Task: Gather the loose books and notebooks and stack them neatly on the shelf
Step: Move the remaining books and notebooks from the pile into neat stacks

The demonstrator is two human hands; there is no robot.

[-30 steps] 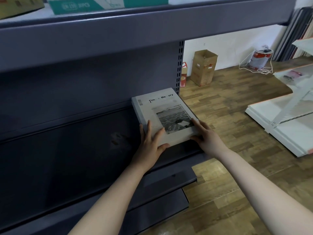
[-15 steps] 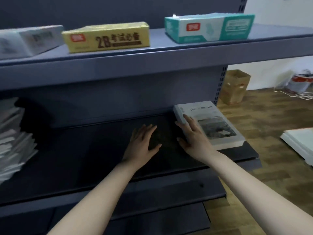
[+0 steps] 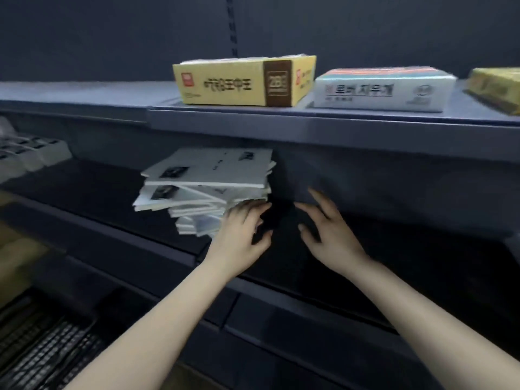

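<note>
An untidy pile of several white books (image 3: 208, 187) sits on the dark middle shelf (image 3: 394, 249), its covers fanned out at odd angles. My left hand (image 3: 244, 229) reaches to the pile's lower right corner, fingers spread and touching the bottom books. My right hand (image 3: 329, 229) hovers over the bare shelf just right of the pile, fingers straight and spread, holding nothing. The book I set down earlier is out of view.
On the upper shelf (image 3: 309, 122) stand a yellow box (image 3: 242, 83), a white pack (image 3: 382, 91) and another yellow box (image 3: 498, 91) at the right edge. White items (image 3: 28, 156) lie at the far left. A black wire basket (image 3: 42, 353) sits low left.
The view has swung left along the shelf. Both hands left the single book at the right end and moved to the untidy pile; my left hand now touches it.
</note>
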